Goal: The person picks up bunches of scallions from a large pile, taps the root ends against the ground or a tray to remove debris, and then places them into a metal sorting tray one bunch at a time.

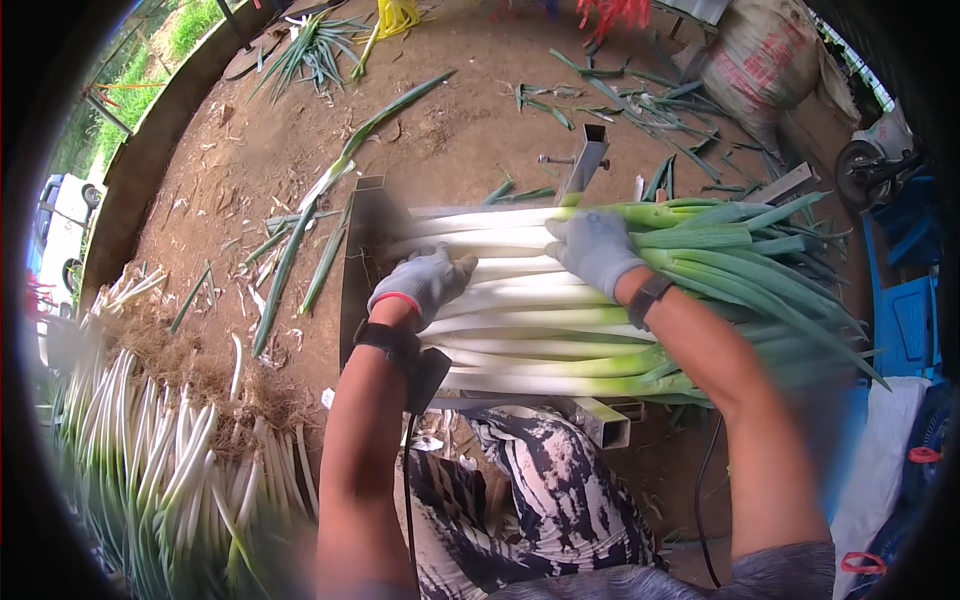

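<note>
Peeled long green onions (525, 304) lie side by side across a metal frame (606, 424), white ends to the left against an upright metal plate (360, 255), green leaves (750, 262) to the right. Both my hands wear grey gloves. My left hand (429, 281) rests on the white stalks near the plate, fingers slightly bent. My right hand (595, 244) lies over the upper stalks where white turns green, thumb and fingertips towards the left. The undersides of both hands are hidden, so any grip on a single stalk does not show.
Unpeeled onions with roots (180, 450) are heaped at the lower left. Loose leaves (322, 202) and scraps litter the dirt floor. A square metal post with a bolt (585, 161) rises behind the frame. A stuffed woven sack (765, 67) and blue equipment (904, 322) stand at the right.
</note>
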